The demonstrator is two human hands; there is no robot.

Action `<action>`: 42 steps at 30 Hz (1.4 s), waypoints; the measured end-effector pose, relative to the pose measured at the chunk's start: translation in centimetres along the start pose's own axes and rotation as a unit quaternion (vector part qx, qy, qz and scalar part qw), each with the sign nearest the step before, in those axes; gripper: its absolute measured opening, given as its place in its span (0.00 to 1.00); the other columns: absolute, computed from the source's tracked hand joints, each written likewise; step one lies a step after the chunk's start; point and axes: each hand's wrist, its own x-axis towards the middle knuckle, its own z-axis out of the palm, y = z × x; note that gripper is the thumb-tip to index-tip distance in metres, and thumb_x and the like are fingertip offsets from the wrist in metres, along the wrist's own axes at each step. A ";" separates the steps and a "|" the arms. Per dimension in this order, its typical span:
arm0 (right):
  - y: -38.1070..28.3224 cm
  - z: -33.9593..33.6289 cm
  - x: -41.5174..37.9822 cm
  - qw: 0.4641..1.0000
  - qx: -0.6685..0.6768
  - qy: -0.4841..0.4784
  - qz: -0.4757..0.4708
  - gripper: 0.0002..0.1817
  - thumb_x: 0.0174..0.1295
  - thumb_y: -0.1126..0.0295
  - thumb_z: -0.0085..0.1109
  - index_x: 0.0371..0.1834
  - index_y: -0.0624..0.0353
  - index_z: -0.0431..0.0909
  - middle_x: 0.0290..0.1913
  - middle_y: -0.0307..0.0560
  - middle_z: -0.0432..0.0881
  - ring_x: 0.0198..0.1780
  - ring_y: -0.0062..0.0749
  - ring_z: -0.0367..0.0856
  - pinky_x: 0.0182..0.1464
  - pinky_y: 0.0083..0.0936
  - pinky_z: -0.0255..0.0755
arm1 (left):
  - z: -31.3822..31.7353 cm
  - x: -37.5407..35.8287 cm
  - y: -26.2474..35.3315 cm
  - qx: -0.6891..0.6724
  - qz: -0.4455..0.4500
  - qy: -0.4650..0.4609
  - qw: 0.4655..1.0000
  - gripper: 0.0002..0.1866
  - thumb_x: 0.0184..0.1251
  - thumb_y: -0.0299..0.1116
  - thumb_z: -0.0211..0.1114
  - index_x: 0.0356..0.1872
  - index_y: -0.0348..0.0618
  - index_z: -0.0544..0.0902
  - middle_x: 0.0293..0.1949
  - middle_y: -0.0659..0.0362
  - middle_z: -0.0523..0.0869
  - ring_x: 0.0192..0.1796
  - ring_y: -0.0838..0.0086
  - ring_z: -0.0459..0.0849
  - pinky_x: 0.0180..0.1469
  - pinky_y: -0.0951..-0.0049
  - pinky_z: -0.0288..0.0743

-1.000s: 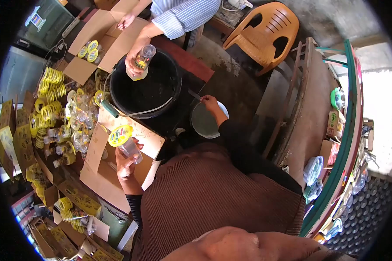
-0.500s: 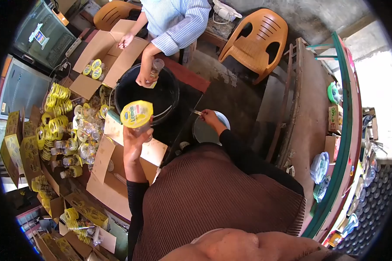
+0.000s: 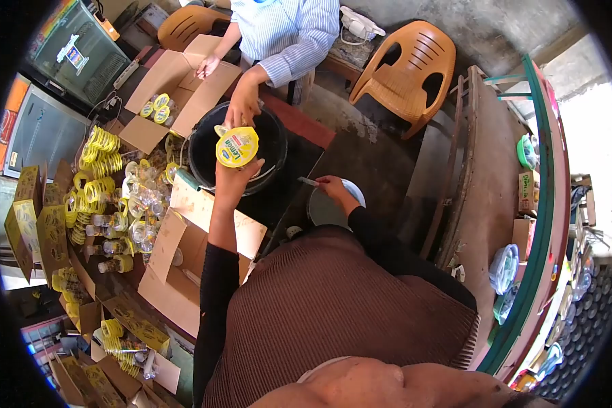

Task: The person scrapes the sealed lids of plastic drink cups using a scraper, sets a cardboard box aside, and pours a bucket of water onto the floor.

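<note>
My left hand (image 3: pixel 232 179) grips a clear plastic cup with a yellow lemon-printed lid (image 3: pixel 237 147), held up over the black bucket (image 3: pixel 283 136). Right at the cup's far side are the fingers of a co-worker's hand (image 3: pixel 241 109). My right hand (image 3: pixel 335 189) is closed around a small knife (image 3: pixel 308 181), its thin blade pointing left. Below that hand sits a pale round tub (image 3: pixel 318 209), partly covered by my forearm and lap.
On the left, many cups with yellow lids (image 3: pixel 102 194) lie heaped. An open carton (image 3: pixel 163 255) stands beside my left arm, another carton (image 3: pixel 143 134) behind the bucket. An orange plastic chair (image 3: pixel 404 75) is at the back, a wooden bench (image 3: pixel 479 177) at right.
My left hand has moved forward with the cup, towards the co-worker's hand. That hand's fingers now meet the cup. My right hand stays about where it was with the knife.
</note>
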 end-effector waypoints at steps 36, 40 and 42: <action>-27.0 6.0 -9.5 0.905 -0.041 -0.018 -0.422 0.09 0.67 0.70 0.56 0.41 0.66 0.77 0.34 0.40 0.75 0.35 0.24 0.70 0.40 0.21 0.67 | 0.4 0.2 -4.4 0.200 0.171 0.191 0.946 0.35 0.35 0.28 0.79 0.50 0.35 0.72 0.43 0.44 0.84 0.50 0.51 0.82 0.51 0.60 0.77; -28.9 7.9 -8.7 0.873 -0.054 -0.031 -0.484 0.11 0.67 0.69 0.57 0.44 0.68 0.77 0.35 0.43 0.77 0.36 0.23 0.73 0.39 0.20 0.70 | 0.3 -0.3 -4.1 0.195 0.144 0.187 0.952 0.38 0.31 0.26 0.79 0.51 0.34 0.72 0.43 0.44 0.84 0.52 0.50 0.81 0.52 0.60 0.76; -29.7 9.8 -10.3 0.873 -0.048 -0.033 -0.485 0.11 0.67 0.69 0.56 0.44 0.69 0.76 0.36 0.45 0.77 0.36 0.25 0.73 0.40 0.22 0.70 | 0.3 -0.3 -4.3 0.182 0.148 0.200 0.951 0.38 0.32 0.26 0.79 0.51 0.34 0.71 0.43 0.44 0.84 0.52 0.51 0.81 0.53 0.61 0.76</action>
